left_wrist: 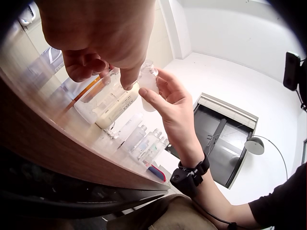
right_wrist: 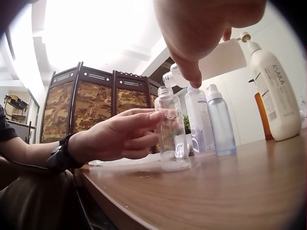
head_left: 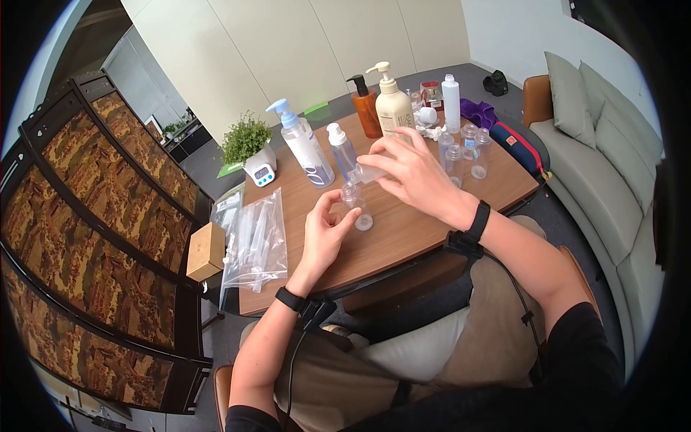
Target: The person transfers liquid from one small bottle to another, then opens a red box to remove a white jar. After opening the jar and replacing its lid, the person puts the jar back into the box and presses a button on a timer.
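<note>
My left hand (head_left: 325,229) grips a small clear bottle (right_wrist: 172,148), thumb and fingers about its upper body. That bottle stands upright and uncapped on the wooden table. My right hand (head_left: 417,176) holds a translucent whitish bottle (right_wrist: 220,62) tipped nearly on its side. In the right wrist view its threaded neck is right at the clear bottle's mouth. Just behind them stand a bluish pump bottle (right_wrist: 221,125) with a white top and a larger bottle with a light blue pump (head_left: 306,147).
At the right stand several small clear bottles (head_left: 480,158). A cream pump bottle (head_left: 392,101), an amber pump bottle (head_left: 366,111) and a slim white bottle (head_left: 451,104) are at the back. Plastic bags (head_left: 255,241), a digital timer (head_left: 263,175) and a potted plant (head_left: 247,142) lie along the left side.
</note>
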`<state>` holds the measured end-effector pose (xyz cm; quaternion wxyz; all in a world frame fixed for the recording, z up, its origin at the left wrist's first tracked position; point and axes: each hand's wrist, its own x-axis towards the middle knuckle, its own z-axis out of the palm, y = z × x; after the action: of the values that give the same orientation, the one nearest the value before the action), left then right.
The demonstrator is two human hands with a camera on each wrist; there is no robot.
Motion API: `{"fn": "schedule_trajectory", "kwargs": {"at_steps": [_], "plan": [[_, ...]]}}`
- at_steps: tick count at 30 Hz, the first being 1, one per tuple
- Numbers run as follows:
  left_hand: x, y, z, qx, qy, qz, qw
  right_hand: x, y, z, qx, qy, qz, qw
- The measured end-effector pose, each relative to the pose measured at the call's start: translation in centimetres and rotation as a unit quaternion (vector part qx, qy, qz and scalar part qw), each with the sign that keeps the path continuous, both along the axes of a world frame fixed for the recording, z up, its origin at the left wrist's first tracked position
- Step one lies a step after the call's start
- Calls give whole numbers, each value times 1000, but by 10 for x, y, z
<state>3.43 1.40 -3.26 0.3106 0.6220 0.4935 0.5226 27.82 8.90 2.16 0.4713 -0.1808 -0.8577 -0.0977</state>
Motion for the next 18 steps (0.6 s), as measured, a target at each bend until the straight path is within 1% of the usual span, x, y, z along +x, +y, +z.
{"fn": "schedule_trajectory", "kwargs": {"at_steps": [18], "plan": [[1,-3,5,-13,9,3,1000,0,-2,3,23,-9,-15,1000]]}}
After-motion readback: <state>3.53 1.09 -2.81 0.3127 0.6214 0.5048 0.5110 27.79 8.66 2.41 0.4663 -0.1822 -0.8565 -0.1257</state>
